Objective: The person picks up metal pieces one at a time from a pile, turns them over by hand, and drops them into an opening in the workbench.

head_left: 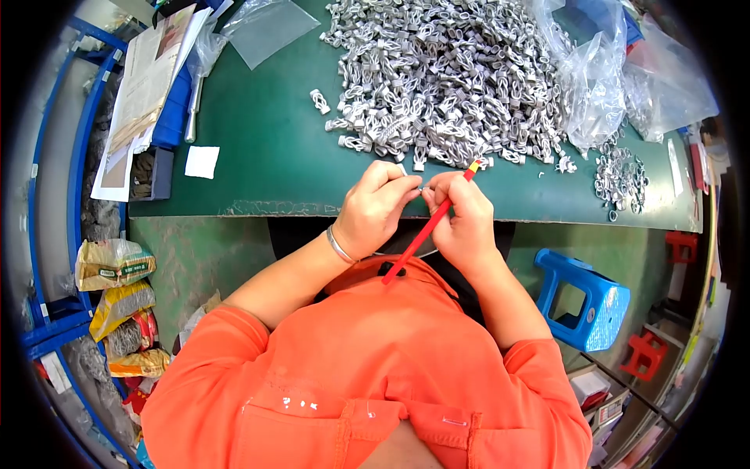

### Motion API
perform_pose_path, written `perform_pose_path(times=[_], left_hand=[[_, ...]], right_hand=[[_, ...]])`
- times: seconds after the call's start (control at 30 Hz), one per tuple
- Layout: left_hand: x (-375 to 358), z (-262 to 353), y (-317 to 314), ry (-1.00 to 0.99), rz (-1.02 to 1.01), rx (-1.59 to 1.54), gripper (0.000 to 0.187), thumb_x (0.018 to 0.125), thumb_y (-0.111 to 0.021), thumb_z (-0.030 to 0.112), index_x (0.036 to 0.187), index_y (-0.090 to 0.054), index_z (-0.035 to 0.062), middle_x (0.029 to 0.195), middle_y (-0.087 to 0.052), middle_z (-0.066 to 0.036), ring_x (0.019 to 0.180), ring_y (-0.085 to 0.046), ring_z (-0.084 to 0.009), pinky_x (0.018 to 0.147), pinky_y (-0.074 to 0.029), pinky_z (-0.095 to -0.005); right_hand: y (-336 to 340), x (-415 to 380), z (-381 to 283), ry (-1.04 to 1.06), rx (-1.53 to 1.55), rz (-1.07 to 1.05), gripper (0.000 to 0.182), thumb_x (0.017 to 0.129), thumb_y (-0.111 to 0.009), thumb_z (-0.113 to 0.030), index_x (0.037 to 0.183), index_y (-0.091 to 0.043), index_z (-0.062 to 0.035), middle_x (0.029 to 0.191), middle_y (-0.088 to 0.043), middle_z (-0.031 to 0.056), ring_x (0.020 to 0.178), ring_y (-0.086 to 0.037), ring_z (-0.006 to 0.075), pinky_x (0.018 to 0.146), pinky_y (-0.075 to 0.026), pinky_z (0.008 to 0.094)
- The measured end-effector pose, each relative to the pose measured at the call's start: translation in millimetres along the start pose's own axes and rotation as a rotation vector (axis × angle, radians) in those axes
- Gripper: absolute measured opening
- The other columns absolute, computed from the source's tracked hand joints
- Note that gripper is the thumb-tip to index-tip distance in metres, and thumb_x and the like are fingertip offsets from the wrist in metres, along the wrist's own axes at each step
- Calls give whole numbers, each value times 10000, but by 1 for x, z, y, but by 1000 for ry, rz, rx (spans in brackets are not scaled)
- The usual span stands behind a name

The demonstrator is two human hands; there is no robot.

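My left hand (pixel 373 205), with a silver bangle at the wrist, is closed in a pinch close over the front edge of the green table. A small greyish piece (pixel 423 188) shows between the fingertips of both hands; most of it is hidden. My right hand (pixel 466 221) meets it from the other side, also pinching. Through the right fingers runs a long, slim red stick (pixel 418 242) with a yellow tip, slanting down toward my orange shirt. Just beyond both hands lies a big heap of grey looped cord pieces with ribbed ends (pixel 461 86).
On the green table (pixel 258 148) lie small metal rings (pixel 621 180), clear plastic bags (pixel 598 86), a white paper square (pixel 202 162) and papers over a blue bin (pixel 173 113). A blue stool (pixel 586 301) stands at right; bags (pixel 117 266) sit by the left shelving.
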State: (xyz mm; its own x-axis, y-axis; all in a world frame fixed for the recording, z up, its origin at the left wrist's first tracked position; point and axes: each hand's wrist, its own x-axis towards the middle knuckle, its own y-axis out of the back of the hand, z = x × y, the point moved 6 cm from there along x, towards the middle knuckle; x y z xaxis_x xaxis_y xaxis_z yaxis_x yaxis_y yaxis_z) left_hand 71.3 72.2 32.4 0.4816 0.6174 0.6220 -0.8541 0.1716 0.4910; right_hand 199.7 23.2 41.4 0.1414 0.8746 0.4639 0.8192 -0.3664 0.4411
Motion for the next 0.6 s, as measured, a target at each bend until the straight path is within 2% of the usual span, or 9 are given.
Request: perform_pose_path(times=[0.1, 0.13, 0.2, 0.23, 0.3, 0.33, 0.43, 0.53, 0.6], left_hand=[[2, -6, 1, 89, -93, -45, 236, 727, -673, -45, 950, -613, 4, 961, -582, -132, 744, -619, -260, 617, -516, -325], [5, -5, -1, -8, -110, -21, 272, 721, -677, -41, 976, -593, 0, 1017, -579, -155, 769, -632, -261, 635, -527, -319], [3, -14, -4, 74, -211, -68, 309, 727, -698, -42, 1020, -608, -1, 1047, -587, -146, 760, -644, -188, 656, -529, -263], [3, -12, -3, 71, -205, -66, 309, 727, -698, -42, 1020, -608, -1, 1047, -587, -146, 760, -644, -188, 656, -529, -263], [0, -23, 1, 325, -143, -199, 341, 739, -707, -28, 1061, -596, -2, 1001, -595, -129, 711, -633, -145, 612, -521, -242], [0, -23, 2, 326, -139, -198, 341, 739, -707, -28, 1061, -596, -2, 1001, -595, -129, 711, -633, -145, 612, -521, -242], [-5, -26, 0, 358, -161, -193, 438, 735, -728, -6, 1137, -555, -20, 1007, -573, -109, 671, -604, -120, 561, -501, -223], [-2, -20, 1, 384, -132, -200, 427, 726, -733, -1, 1122, -573, -2, 1041, -553, -105, 693, -605, -130, 579, -503, -233], [-3, -18, -1, 316, -187, -143, 400, 725, -728, -6, 1099, -588, 8, 1046, -547, -103, 705, -607, -139, 595, -506, -243]], right_hand=[[-5, -2, -15, 245, -218, -73, 214, 629, -577, 64, 821, -536, -22, 869, -597, 125, 745, -575, 300, 613, -494, 373], [-8, -4, -17, 293, -303, -104, 214, 634, -578, 53, 832, -547, -19, 897, -597, 117, 770, -574, 289, 615, -490, 364], [-12, -4, -10, 306, -358, -143, 216, 632, -597, 57, 830, -549, -13, 892, -606, 113, 738, -576, 282, 605, -485, 354], [-12, -3, -9, 313, -360, -143, 216, 632, -597, 57, 830, -549, -13, 892, -606, 113, 738, -576, 282, 605, -485, 354], [-1, -4, -13, 357, -245, 18, 209, 633, -634, 56, 804, -533, -12, 887, -617, 118, 702, -577, 291, 593, -484, 350], [4, -3, -17, 415, -182, 135, 211, 645, -669, 59, 763, -509, -12, 871, -623, 117, 676, -576, 291, 576, -481, 344], [-7, -7, 5, 306, -231, -72, 222, 670, -699, 54, 737, -501, -21, 847, -622, 122, 665, -581, 285, 554, -478, 340], [2, -7, -5, 395, -157, 47, 239, 671, -710, 42, 750, -495, -24, 836, -622, 129, 653, -581, 289, 548, -479, 342], [-4, -8, 11, 286, -152, -45, 247, 683, -710, 44, 747, -484, -31, 819, -625, 130, 657, -590, 286, 546, -479, 330]])
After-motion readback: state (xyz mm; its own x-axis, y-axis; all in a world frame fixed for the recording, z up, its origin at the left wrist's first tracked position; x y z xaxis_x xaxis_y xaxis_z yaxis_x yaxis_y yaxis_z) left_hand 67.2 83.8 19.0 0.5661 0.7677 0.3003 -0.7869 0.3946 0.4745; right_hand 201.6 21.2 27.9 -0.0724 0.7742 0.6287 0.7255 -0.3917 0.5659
